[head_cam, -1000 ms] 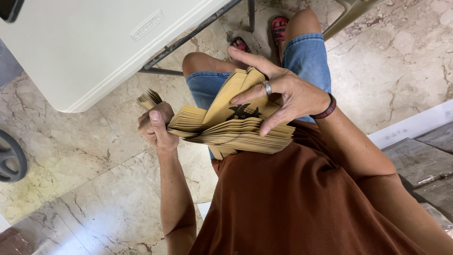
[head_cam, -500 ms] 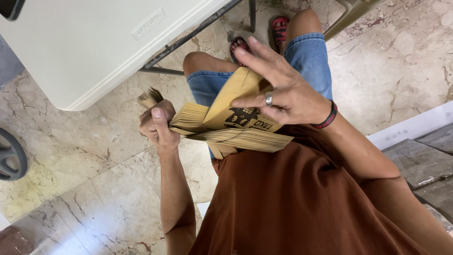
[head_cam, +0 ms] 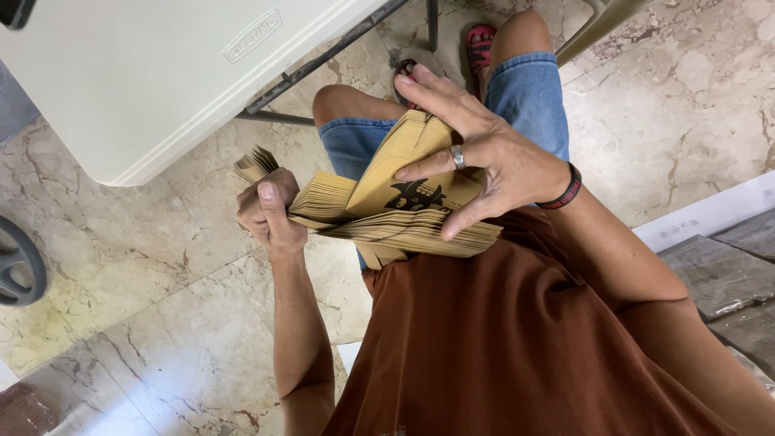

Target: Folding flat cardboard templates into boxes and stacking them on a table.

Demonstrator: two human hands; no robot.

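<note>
A thick stack of flat brown paper bags with a black printed figure rests over my lap. My left hand grips the stack's left end, thumb on top. My right hand, with a ring and a dark wristband, lies on the stack's right side; its fingers lift and bend the top bags upward, fanning the pile. I sit in a rust-brown shirt and blue denim shorts, knees pointing away.
A white folding table with a dark metal frame stands ahead on the left. The floor is beige marble tile. A dark wheel shows at the left edge. Wrapped grey bundles lie at the right.
My right hand has slid along the stack and its fingers have lifted, bending more top bags up so the black print shows. My left hand has kept its hold.
</note>
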